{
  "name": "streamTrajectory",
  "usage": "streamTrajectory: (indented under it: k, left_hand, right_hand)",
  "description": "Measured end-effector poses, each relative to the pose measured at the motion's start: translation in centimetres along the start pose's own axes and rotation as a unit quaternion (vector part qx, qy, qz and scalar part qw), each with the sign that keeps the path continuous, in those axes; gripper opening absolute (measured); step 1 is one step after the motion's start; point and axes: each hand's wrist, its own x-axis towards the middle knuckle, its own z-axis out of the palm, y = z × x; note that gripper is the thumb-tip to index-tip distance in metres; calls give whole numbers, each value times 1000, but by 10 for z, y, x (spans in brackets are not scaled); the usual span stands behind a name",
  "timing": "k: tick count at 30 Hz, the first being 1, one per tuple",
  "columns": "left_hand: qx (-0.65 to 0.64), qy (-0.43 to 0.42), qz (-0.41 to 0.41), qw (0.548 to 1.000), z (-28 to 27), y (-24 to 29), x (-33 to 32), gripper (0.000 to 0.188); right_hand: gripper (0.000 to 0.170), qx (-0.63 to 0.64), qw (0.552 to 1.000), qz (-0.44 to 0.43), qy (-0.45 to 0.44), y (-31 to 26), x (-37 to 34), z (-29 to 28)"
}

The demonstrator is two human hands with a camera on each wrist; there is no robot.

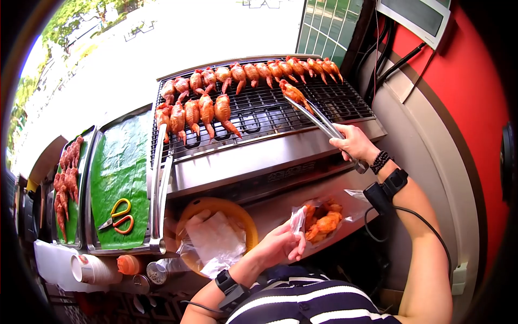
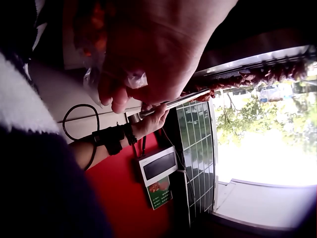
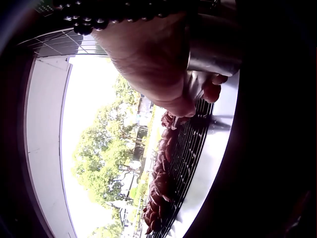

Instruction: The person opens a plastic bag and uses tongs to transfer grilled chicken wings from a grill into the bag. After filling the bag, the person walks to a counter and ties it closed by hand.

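Observation:
My right hand [image 1: 356, 143] grips metal tongs [image 1: 324, 123], whose tips hold a browned stuffed-looking chicken wing [image 1: 293, 94] over the right part of the grill grate [image 1: 259, 100]. The hand and tongs also show in the right wrist view. Several more wings line the back of the grate, with a shorter row of wings [image 1: 206, 109] in front at the left. Low in front of the grill, my left hand [image 1: 278, 243] pinches the rim of a clear plastic bag [image 1: 298, 218]. Orange-coated meat pieces [image 1: 326, 221] lie in the bag.
A second pair of tongs [image 1: 157, 167] leans at the grill's left end. Left of it are a leaf-lined tray [image 1: 116, 156] with scissors [image 1: 121, 218] and a tray of raw-looking wings [image 1: 66, 186]. A yellow basin [image 1: 251, 229], stacked cups [image 1: 97, 269] and a right-hand wall [image 1: 475, 108] surround the work.

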Motion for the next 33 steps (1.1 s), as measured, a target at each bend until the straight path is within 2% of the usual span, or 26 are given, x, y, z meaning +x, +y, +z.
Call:
streamTrajectory:
  k: [6,8,16,21,28,33]
  left_hand:
    - [22,-5,-9,1000,2,2,-1,59]
    - [29,-10,-11,999,-1,2,-1,59]
    - [18,10,-18,1000,0,3,-3,57]
    - [28,-4,-15,999,-3,1,-2,58]
    - [18,-4,-11,1000,-7,-1,-1,55]
    - [17,-5,-8,1000,-6,-1,-1,55]
  right_hand:
    - [19,-7,999,-49,-4,-38,4,41]
    - [14,-11,998,-59,-2,-50,6,54]
    - [17,-25,999,-36,-10,-78,9,90]
    - [25,-86,996,-27,3,-82,21,110]
    - [41,-105,994,-17,7,-86,10,111]
    - [43,-74,997,-19,-10,-88,-16,93]
